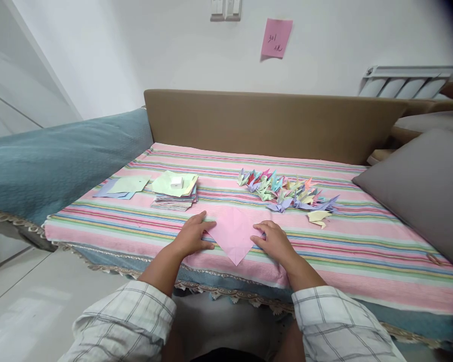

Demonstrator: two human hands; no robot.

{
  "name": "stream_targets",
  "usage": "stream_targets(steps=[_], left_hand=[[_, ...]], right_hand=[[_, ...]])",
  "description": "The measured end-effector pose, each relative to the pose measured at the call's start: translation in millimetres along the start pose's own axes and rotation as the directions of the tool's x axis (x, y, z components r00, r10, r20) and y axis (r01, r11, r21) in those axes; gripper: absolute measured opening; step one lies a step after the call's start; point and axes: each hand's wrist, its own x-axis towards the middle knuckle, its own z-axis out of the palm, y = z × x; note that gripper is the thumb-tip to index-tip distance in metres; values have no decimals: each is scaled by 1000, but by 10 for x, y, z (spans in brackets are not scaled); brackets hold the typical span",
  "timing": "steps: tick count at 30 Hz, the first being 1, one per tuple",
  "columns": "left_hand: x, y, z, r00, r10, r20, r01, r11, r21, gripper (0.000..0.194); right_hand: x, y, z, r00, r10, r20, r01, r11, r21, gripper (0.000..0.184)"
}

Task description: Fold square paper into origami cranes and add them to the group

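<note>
A pink square of origami paper [234, 234] lies on the striped cover like a diamond, one corner towards me. Faint creases run across it. My left hand [194, 236] rests at its left corner, fingers spread, the index fingertip touching the paper's edge. At the right corner, the fingers of my right hand [274, 240] curl round the paper with thumb and index finger on it. Beyond my right hand lies a cluster of folded paper cranes [281, 191] in many colours. A pale yellow crane [319, 217] sits closest to that hand.
Left of my hands stands a stack of coloured paper [175, 198] with a small white box [176, 182] on top. Loose green and blue sheets [128, 185] lie farther left. A grey cushion [419, 186] leans on the right. The striped cover [117, 226] drapes over the sofa's front edge.
</note>
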Motion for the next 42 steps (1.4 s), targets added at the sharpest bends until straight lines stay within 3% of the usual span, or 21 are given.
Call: stream_targets(steps=[9, 17, 25, 30, 36, 42], left_hand=[[-24, 12, 28, 999, 43, -21, -42, 998, 46, 52], [8, 35, 83, 993, 80, -88, -69, 990, 121, 34], [73, 42, 59, 980, 117, -162, -119, 993, -1, 28], [73, 84, 42, 975, 55, -215, -112, 959, -260, 30], [48, 175, -34, 969, -111, -220, -79, 706, -703, 30], [45, 302, -86, 944, -281, -172, -88, 287, -954, 36]], right_hand=[[-21, 59, -31, 987, -157, 43, 155, 986, 64, 46], [-19, 94, -48, 979, -182, 97, 179, 983, 34, 56], [-27, 97, -75, 979, -179, 97, 171, 981, 89, 54], [2, 111, -47, 981, -193, -4, 192, 972, 134, 42], [9, 34, -115, 955, -187, -230, 248, 929, 274, 20], [-69, -127, -233, 933, -13, -360, 227, 798, 558, 21]])
